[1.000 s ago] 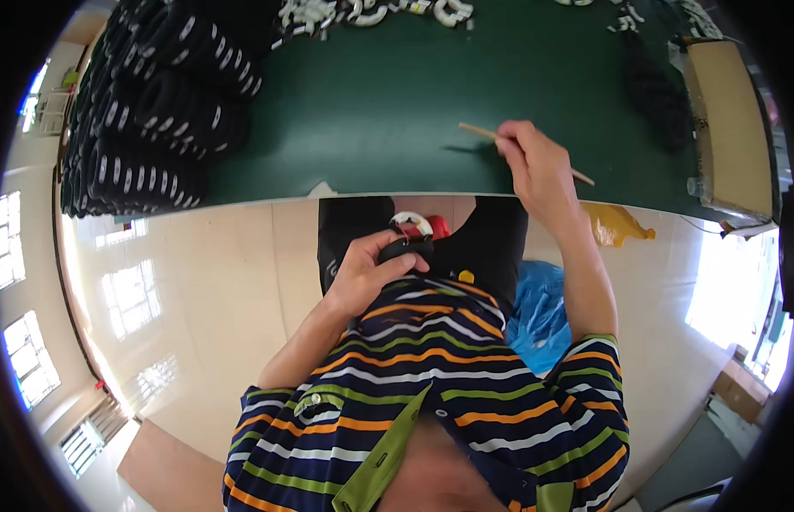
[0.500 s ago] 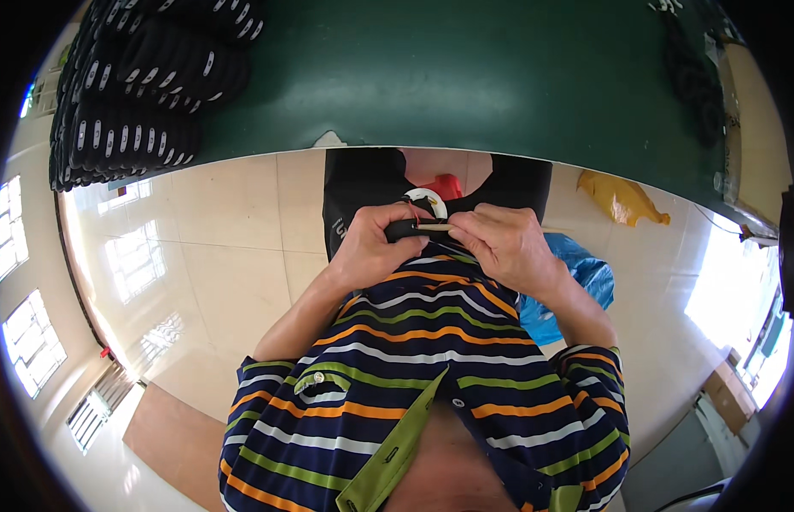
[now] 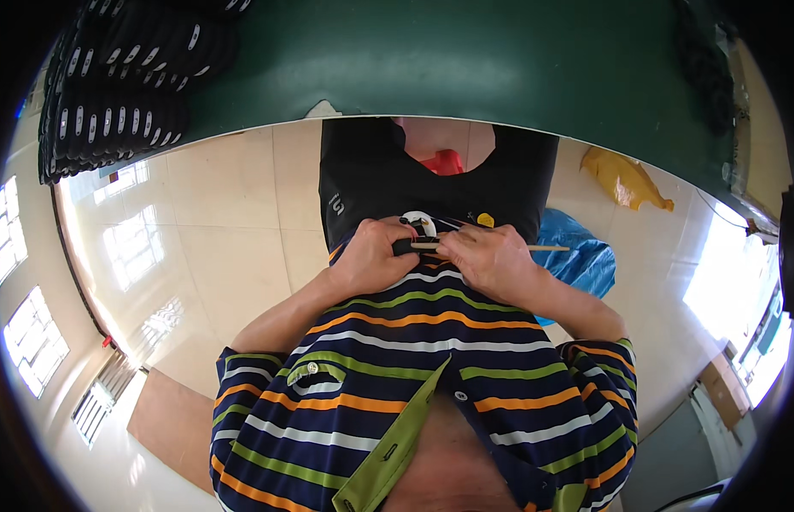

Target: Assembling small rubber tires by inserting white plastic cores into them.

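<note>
My left hand [image 3: 373, 258] is closed on a small black piece [image 3: 403, 247] in front of my belly. Fingers of my right hand [image 3: 489, 259] close round a thin pale stick [image 3: 548, 248], whose long end sticks out to the right past the hand. The stick's other end meets the black piece between the two hands. Just beyond my fingers, a white ring-shaped thing [image 3: 424, 219] lies on my lap, partly hidden by the hands. What exactly the black piece is, I cannot tell.
A green table [image 3: 465, 68] stands ahead, its near edge past my knees. Stacked black bands with white tags [image 3: 115, 119] fill its left end; dark bundles [image 3: 704, 77] lie at its right. On the floor at right are a yellow bag [image 3: 623, 179] and a blue plastic bag [image 3: 572, 264].
Both hands have come lower and closer to my belly. The stick now shows its long end to the right of my right hand, and more of my black-clad lap shows.
</note>
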Tool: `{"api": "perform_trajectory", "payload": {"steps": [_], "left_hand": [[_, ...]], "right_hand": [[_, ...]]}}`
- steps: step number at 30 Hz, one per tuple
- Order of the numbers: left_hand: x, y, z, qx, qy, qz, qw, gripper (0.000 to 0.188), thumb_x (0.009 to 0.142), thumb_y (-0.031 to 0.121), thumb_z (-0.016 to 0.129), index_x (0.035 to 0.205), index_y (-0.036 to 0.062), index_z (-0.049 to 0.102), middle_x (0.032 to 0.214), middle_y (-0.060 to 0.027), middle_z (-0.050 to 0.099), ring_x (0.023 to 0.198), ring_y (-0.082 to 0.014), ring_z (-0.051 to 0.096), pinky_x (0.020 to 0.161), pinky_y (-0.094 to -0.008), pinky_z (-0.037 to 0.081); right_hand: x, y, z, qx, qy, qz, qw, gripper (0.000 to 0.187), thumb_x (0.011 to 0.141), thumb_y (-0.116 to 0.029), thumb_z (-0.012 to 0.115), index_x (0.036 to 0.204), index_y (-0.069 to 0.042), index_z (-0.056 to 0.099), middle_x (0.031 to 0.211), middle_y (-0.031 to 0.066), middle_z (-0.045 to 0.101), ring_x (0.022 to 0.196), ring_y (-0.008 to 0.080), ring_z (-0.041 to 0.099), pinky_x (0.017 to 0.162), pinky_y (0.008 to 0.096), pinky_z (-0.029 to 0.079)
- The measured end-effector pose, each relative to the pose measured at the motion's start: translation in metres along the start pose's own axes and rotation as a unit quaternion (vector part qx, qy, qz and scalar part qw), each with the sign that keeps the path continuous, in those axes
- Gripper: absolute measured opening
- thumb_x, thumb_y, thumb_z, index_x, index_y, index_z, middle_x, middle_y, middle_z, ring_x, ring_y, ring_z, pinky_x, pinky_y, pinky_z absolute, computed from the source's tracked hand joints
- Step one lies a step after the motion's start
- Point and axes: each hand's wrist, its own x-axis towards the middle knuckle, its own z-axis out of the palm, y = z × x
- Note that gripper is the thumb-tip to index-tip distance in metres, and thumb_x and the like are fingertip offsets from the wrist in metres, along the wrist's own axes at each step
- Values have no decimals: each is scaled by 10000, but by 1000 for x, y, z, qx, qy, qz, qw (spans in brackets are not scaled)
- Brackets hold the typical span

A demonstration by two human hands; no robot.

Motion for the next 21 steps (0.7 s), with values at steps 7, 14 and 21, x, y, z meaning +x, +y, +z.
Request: {"api": "perform_trajectory", "payload": {"steps": [7, 14, 21], "left_hand": [[-7, -12, 7, 72, -19, 54, 996, 232, 742, 158, 748, 889, -22, 745, 788, -232, 614, 719, -400, 643, 686, -449, 530], [-7, 0, 9, 107, -32, 30, 993, 200, 737, 121, 747, 861, -34, 728, 811, -230, 654, 800, -399, 655, 726, -455, 542], [-9, 5, 10, 139, -27, 39, 989, 207, 740, 159, 751, 781, -42, 720, 756, -235, 654, 820, -394, 663, 777, -466, 556]], "right_hand": [[-8, -8, 4, -12, -47, 9, 999, 166, 951, -235, 668, 890, -89, 618, 768, 53, 652, 680, 222, 687, 556, 350, 542], [-13, -7, 6, -8, -73, 4, 997, 132, 953, -197, 670, 917, -88, 605, 762, 62, 633, 674, 241, 671, 533, 371, 530], [-10, -8, -1, -34, -107, 4, 994, 193, 978, -265, 618, 971, -84, 683, 790, 64, 695, 683, 245, 713, 574, 363, 555]]}}
